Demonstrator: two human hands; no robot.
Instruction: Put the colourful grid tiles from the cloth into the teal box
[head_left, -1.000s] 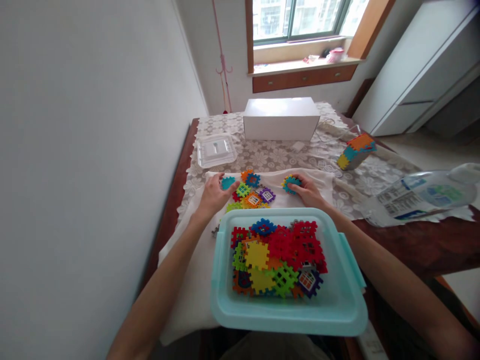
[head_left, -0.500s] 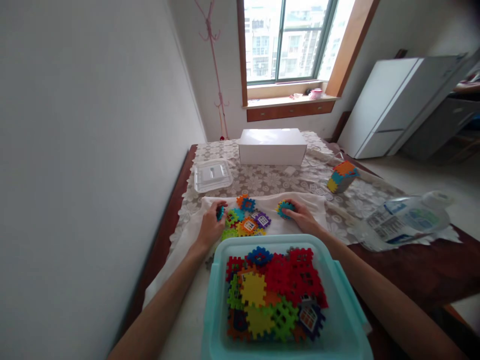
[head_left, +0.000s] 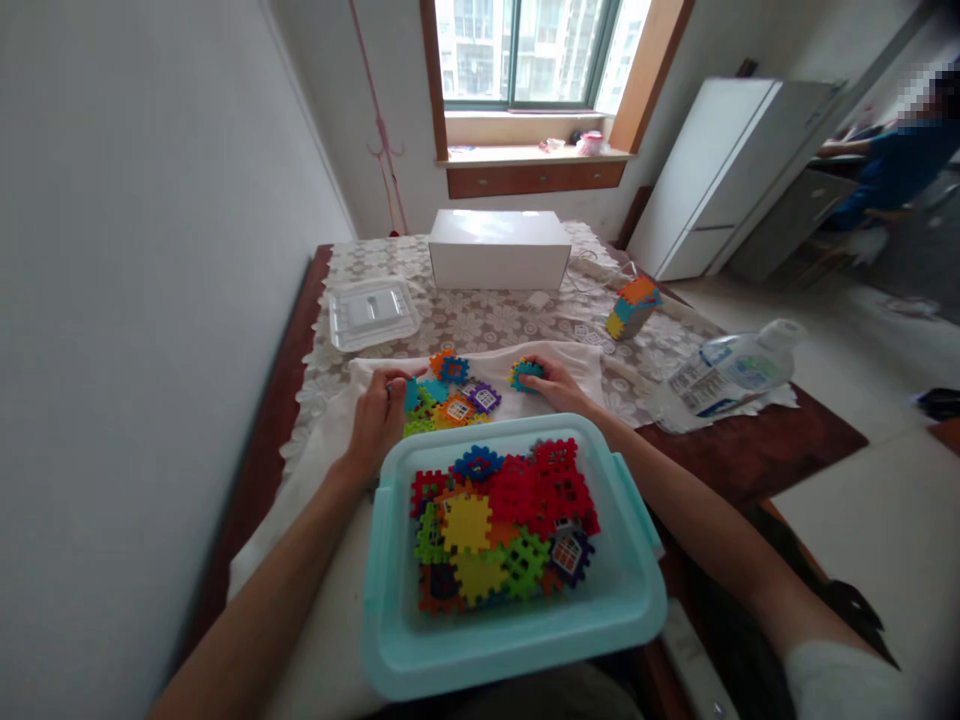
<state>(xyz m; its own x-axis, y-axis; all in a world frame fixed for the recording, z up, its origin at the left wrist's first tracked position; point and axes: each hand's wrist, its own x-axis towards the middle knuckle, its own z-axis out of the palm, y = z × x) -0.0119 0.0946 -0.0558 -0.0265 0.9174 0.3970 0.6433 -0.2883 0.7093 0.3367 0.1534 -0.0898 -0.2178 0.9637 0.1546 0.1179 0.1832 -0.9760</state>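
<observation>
At the left of a small pile of toothed plastic tiles [head_left: 457, 409], my left hand [head_left: 377, 418] is closed on a teal building tile [head_left: 411, 394]. My right hand [head_left: 559, 384], right of the pile, pinches a teal and yellow building piece [head_left: 527, 376] with toothed edges. Orange, blue, purple and green tiles make up the pile, some with white window inserts. Between my forearms stands a light teal tub [head_left: 622, 600], close to me. Inside it lie many tiles, among them red ones [head_left: 517, 490] and a yellow one [head_left: 466, 523].
A white box [head_left: 499, 262] stands at the table's back, with a clear plastic lid [head_left: 373, 314] to its left. On the right are a built tile block [head_left: 634, 305] and a large clear bottle [head_left: 731, 372]. A person in blue [head_left: 900, 165] is beyond the fridge [head_left: 724, 180].
The view has shifted, so the scene sits further left and higher, and a person shows at the far right. Both hands still hold their pieces beside the pile.
</observation>
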